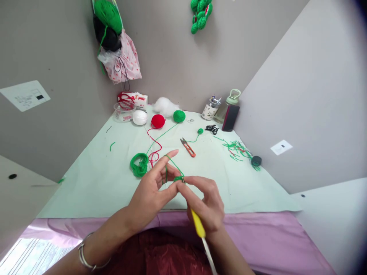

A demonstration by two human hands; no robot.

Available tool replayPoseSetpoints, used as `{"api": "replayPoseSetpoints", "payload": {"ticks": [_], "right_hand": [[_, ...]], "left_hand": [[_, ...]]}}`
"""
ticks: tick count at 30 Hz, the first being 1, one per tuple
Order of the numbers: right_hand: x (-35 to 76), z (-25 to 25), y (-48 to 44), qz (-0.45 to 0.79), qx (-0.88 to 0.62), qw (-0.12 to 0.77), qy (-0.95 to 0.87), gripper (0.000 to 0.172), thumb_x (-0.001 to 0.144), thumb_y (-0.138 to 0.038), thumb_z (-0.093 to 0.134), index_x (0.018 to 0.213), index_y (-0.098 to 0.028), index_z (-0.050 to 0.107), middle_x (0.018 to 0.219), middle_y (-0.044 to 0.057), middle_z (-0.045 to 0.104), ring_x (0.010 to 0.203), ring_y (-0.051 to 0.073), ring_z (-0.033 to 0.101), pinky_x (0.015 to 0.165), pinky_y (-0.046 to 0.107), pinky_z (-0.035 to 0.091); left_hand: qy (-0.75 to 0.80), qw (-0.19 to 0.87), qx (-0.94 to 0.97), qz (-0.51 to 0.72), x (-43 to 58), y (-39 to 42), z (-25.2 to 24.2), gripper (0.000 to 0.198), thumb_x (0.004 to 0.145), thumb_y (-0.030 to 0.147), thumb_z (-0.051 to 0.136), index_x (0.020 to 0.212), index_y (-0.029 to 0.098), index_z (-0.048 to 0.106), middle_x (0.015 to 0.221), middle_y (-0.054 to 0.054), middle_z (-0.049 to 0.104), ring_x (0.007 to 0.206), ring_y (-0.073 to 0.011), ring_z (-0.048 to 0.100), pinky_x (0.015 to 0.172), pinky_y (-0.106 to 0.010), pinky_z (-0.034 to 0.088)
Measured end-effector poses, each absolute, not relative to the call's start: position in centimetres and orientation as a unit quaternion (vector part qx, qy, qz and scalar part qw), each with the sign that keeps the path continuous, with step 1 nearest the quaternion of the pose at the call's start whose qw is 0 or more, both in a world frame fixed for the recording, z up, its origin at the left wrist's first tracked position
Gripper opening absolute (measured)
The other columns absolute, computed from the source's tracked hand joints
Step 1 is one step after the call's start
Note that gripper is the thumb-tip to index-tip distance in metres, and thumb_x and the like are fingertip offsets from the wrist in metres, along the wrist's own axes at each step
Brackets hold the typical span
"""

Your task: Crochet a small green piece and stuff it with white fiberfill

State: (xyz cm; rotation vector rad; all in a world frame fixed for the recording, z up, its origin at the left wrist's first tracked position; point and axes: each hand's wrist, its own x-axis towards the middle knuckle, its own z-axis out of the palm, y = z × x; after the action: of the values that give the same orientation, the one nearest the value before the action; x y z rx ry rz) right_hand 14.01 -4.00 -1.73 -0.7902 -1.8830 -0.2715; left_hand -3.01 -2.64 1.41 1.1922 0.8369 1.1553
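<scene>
My left hand (155, 187) pinches a small green crochet piece (178, 178) between thumb and fingers. Green yarn (175, 165) runs over its raised index finger down to the piece. My right hand (205, 198) is closed on a crochet hook (197, 223) with a yellow handle, its tip at the green stitches. The fingertips partly cover the piece and the hook's tip. Just beyond my left hand lies a loose green yarn coil (139, 165), with a strand leading back to a green yarn ball (179, 116).
Orange-handled thread snips (188, 148) lie ahead of my hands. A red yarn ball (158, 121), white yarn ball (140, 117) and white stuffing (165, 107) sit at the back. To the right are yarn scraps (236, 149), black tape (256, 160), a phone (231, 118) and a bottle (226, 109).
</scene>
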Motion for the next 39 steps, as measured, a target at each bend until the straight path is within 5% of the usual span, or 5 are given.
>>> {"api": "replayPoseSetpoints", "payload": {"ticks": [4, 14, 25, 32, 39], "right_hand": [[13.3, -2.7, -3.8, -0.132, -0.328, 0.562, -0.748, 0.044, 0.095, -0.003, 0.065, 0.128, -0.03, 0.074, 0.108, 0.008, 0.074, 0.096, 0.022, 0.073, 0.075, 0.036, 0.065], [13.7, 0.2, -3.6, 0.381, -0.295, 0.671, -0.564, 0.017, 0.103, -0.028, 0.063, 0.096, -0.024, 0.078, 0.082, 0.004, 0.074, 0.064, 0.015, 0.065, 0.056, 0.029, 0.056], [13.3, -2.0, -3.9, -0.01, -0.332, 0.6, -0.728, 0.035, 0.095, -0.007, 0.068, 0.121, -0.028, 0.078, 0.111, 0.009, 0.078, 0.095, 0.022, 0.074, 0.075, 0.036, 0.063], [13.5, -0.6, -3.0, 0.309, -0.348, 0.69, -0.554, 0.018, 0.102, -0.029, 0.062, 0.093, -0.021, 0.075, 0.079, 0.004, 0.071, 0.056, 0.013, 0.059, 0.051, 0.027, 0.051], [13.4, -1.6, -3.0, 0.322, -0.364, 0.663, -0.569, 0.012, 0.1, -0.028, 0.068, 0.098, -0.025, 0.08, 0.086, 0.003, 0.076, 0.08, 0.017, 0.069, 0.071, 0.03, 0.058]], "left_hand": [[0.31, 0.732, 0.378, 0.474, -3.0, -2.9, 1.4, 0.071, 0.085, 0.036, 0.085, 0.15, 0.026, 0.057, 0.097, -0.001, 0.063, 0.088, -0.0149, 0.06, 0.087, -0.031, 0.049], [0.29, 0.744, 0.388, 0.46, -3.7, -2.6, 0.8, 0.062, 0.082, 0.027, 0.088, 0.141, 0.03, 0.068, 0.095, 0.001, 0.064, 0.089, -0.014, 0.061, 0.085, -0.028, 0.047], [0.289, 0.773, 0.311, 0.471, -2.6, -2.6, 0.8, 0.048, 0.081, 0.035, 0.09, 0.127, 0.025, 0.079, 0.091, -0.001, 0.069, 0.086, -0.012, 0.058, 0.085, -0.026, 0.046], [0.274, 0.787, 0.296, 0.468, -3.1, -2.3, 1.0, 0.037, 0.082, 0.032, 0.087, 0.117, 0.022, 0.084, 0.091, -0.002, 0.066, 0.086, -0.013, 0.057, 0.089, -0.029, 0.047], [0.285, 0.728, 0.434, 0.448, -3.2, -2.7, 0.3, 0.039, 0.091, 0.034, 0.08, 0.13, 0.034, 0.077, 0.105, -0.002, 0.069, 0.1, -0.0165, 0.06, 0.097, -0.031, 0.048]]}}
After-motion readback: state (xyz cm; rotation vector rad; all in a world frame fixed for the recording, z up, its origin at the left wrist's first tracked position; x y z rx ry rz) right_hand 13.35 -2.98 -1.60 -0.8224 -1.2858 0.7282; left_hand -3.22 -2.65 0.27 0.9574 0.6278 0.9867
